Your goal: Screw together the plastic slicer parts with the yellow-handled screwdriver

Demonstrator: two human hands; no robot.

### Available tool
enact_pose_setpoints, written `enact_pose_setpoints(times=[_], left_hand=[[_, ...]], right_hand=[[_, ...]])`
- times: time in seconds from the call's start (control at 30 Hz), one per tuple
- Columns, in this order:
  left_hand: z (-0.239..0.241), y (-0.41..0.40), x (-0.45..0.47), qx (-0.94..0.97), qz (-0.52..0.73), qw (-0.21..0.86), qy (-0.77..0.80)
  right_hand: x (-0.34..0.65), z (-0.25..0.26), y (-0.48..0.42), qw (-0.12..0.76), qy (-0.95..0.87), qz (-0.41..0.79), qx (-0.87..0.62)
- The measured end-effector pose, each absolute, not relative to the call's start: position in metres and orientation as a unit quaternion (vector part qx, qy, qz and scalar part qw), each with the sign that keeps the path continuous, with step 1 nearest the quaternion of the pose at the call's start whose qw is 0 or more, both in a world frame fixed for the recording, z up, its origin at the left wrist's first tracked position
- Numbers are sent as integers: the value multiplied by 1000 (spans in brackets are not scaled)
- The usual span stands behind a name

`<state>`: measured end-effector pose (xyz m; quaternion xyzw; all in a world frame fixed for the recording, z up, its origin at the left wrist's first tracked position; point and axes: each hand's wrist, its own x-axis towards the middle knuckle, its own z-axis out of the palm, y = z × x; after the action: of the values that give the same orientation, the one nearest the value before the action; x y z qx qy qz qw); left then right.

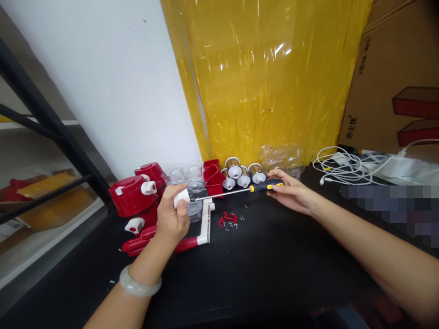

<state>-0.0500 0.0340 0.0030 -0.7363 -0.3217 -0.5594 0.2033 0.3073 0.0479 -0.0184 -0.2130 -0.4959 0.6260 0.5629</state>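
My left hand (173,215) is closed around a small white plastic part (182,198), a bangle on its wrist. In my right hand (290,192) is a screwdriver (264,186) with a black and yellow handle, held by the fingers. Its long metal shaft lies nearly level and its tip meets the white part; whether it sits inside cannot be made out. Below the shaft, a white crank arm with a red handle (206,224) lies on the black table (267,265). Small red pieces and screws (230,220) are scattered to its right.
Red housings with white knobs (128,194) stand at the left. Behind my hands are clear cups (192,171), red hoppers (213,178), several metal grater drums (233,167) and more clear cups (291,157). White cables (343,164) lie at the right, before a cardboard box (387,68).
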Motion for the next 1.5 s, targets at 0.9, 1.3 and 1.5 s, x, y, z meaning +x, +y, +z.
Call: enact_pose_setpoints(times=[0.9, 1.3, 1.5], left_hand=[[2, 29, -40, -771, -527, 204, -294], [2, 30, -41, -766, -542, 198, -284], [-2, 32, -44, -762, -537, 175, -317]], right_hand=[[314, -10, 46, 585, -505, 588, -238], [310, -8, 47, 582, -536, 527, -309], [316, -6, 44, 568, -500, 610, -234]])
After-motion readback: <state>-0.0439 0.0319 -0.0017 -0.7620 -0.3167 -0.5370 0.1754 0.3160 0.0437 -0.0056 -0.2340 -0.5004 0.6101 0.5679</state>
